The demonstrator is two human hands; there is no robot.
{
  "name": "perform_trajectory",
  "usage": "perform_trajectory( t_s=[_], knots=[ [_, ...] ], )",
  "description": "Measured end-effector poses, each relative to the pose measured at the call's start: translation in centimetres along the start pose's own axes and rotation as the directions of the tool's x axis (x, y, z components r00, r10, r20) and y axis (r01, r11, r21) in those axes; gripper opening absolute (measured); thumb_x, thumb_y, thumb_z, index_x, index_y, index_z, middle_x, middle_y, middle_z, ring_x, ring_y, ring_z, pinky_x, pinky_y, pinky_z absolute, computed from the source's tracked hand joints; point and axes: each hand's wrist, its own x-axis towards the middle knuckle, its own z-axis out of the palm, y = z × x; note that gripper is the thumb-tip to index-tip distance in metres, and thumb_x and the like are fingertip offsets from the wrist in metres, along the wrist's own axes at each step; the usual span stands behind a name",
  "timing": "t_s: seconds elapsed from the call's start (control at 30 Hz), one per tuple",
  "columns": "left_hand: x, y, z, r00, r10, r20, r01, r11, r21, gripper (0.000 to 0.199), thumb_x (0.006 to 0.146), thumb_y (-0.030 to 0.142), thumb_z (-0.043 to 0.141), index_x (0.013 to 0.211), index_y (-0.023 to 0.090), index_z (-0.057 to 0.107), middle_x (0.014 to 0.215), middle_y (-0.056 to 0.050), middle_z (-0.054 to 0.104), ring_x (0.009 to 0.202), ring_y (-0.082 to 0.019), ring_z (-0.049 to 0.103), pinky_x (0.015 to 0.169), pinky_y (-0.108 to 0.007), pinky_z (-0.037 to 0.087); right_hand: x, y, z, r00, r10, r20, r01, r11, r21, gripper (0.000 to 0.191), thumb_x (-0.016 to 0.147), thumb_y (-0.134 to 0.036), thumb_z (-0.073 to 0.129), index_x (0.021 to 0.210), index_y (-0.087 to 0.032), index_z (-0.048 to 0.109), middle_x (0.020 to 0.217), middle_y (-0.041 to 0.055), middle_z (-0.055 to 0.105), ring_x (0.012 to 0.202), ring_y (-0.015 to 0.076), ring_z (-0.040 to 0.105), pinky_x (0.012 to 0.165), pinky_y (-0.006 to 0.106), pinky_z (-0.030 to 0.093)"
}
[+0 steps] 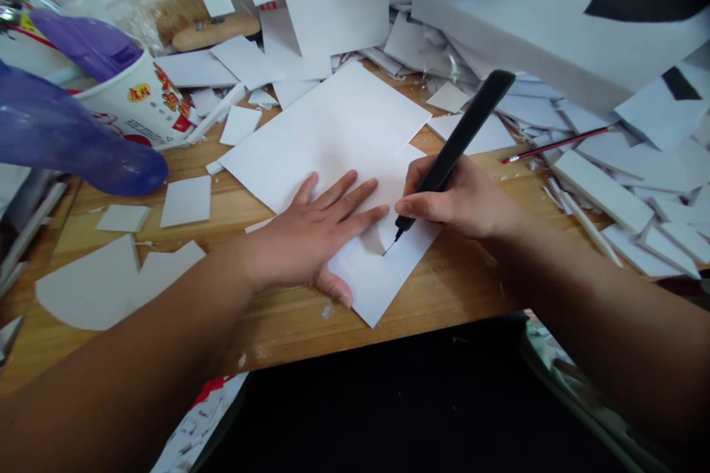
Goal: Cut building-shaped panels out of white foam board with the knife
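My left hand (327, 233) lies flat with fingers spread, pressing on white foam board. Under it are a large white sheet (338, 118) and, nearer the front edge, a smaller white piece (377, 295). My right hand (455, 196) is wrapped round a thick black pen-shaped cutter (466, 126), held at a slant. Its thin tip meets the smaller piece just right of my left fingers. Faint lines show on that piece near the tip; I cannot tell whether they are cuts or marks.
A paper cup (160, 107) with purple contents and a blue-purple object (111, 155) stand at left. Cut white pieces (100, 284) lie front left. Piled offcuts (637, 185), a red-black pencil (555, 145) and a big white box shape (543, 22) fill the right.
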Motion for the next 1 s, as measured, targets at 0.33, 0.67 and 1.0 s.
perform_trajectory(
  t_s=[0.33,0.67,1.0],
  knots=[
    [0.0,0.2,-0.3,1.000,-0.005,0.022,0.005,1.000,0.002,0.131,0.058,0.079,0.073,0.158,0.024,0.008,0.164,-0.017,-0.006,0.150,-0.040,-0.009,0.112,-0.069,-0.004,0.5,0.3,-0.8,0.999,-0.036,0.000,0.036,0.999,-0.019,0.023,0.066,-0.030,0.076,0.057,-0.017,0.060,0.055,-0.0019,0.054,0.054,0.0103,0.045,0.047,0.024,0.033],
    [-0.2,0.2,-0.1,1.000,-0.008,-0.001,0.008,1.000,0.009,0.127,0.061,0.073,0.076,0.157,0.024,0.009,0.164,-0.017,-0.005,0.150,-0.039,-0.009,0.113,-0.067,-0.005,0.6,1.4,-1.1,0.998,-0.049,-0.049,0.050,0.999,0.016,0.024,0.066,-0.032,0.077,0.060,-0.016,0.061,0.058,-0.0030,0.053,0.057,0.0097,0.047,0.048,0.022,0.035],
    [-0.1,0.0,0.0,1.000,-0.009,-0.003,0.009,0.999,-0.034,0.124,0.063,0.075,0.073,0.158,0.025,0.010,0.165,-0.014,-0.007,0.149,-0.041,-0.011,0.112,-0.067,-0.008,0.3,1.9,-1.3,0.996,-0.080,-0.033,0.082,0.994,0.065,0.022,0.067,-0.030,0.078,0.060,-0.015,0.063,0.054,-0.0040,0.051,0.052,0.0081,0.044,0.044,0.020,0.031]
  ],
)
